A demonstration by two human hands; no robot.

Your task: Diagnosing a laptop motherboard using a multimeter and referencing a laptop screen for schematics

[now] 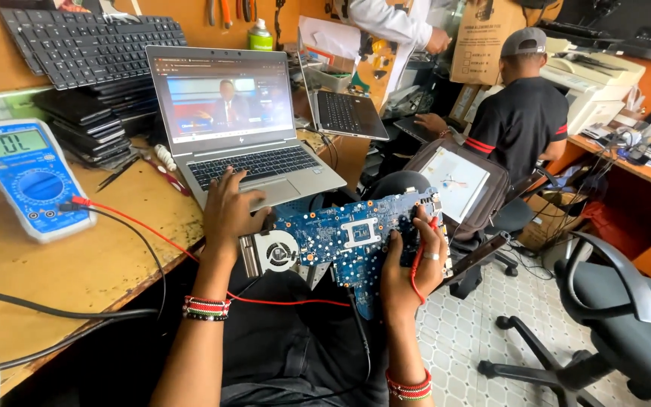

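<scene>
A blue laptop circuit board (344,237) with a small round fan (276,252) at its left end lies across my lap. My right hand (413,260) grips the board's right side, and a red test lead (414,267) runs through its fingers; its probe tip is hidden. My left hand (229,209) rests on the front edge of an open silver laptop (265,162), fingers on the palm rest and touchpad, just above the fan. The red lead and a black lead (141,241) run back to a blue multimeter (28,177) on the wooden bench (62,264).
Stacked keyboards (88,45) and laptop parts lie at the bench's back left. A second open laptop (344,109) stands behind. A person in a black shirt (521,120) sits at right, another person stands beyond. A grey swivel chair (627,316) is on the tiled floor at right.
</scene>
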